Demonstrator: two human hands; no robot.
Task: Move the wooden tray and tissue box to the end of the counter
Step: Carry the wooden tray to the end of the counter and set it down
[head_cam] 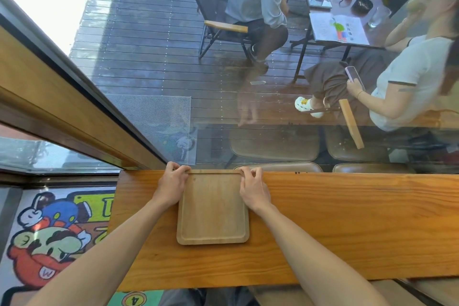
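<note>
On the wooden counter (347, 226), close to its left end and against the window glass, lies the wooden tray (213, 211), flat, with its long sides running away from the person and its far short edge at the counter's far edge. Its shallow recess holds nothing; only bare wood grain shows inside the raised rim. The left hand (171, 185) rests on the tray's far left corner, fingers curled over the rim, closed on it. The right hand (253, 187) grips the far right corner likewise, fingertips hooked over the far edge and thumb along the side rim. Both forearms reach in from the near edge of the counter. No tissue box shows in the head view. Beyond the glass, two people sit at a dark outdoor table (347, 7) on a plank deck, where drinking glasses and papers stand. A cartoon-patterned rug (49, 236) covers the floor left of the counter.
</note>
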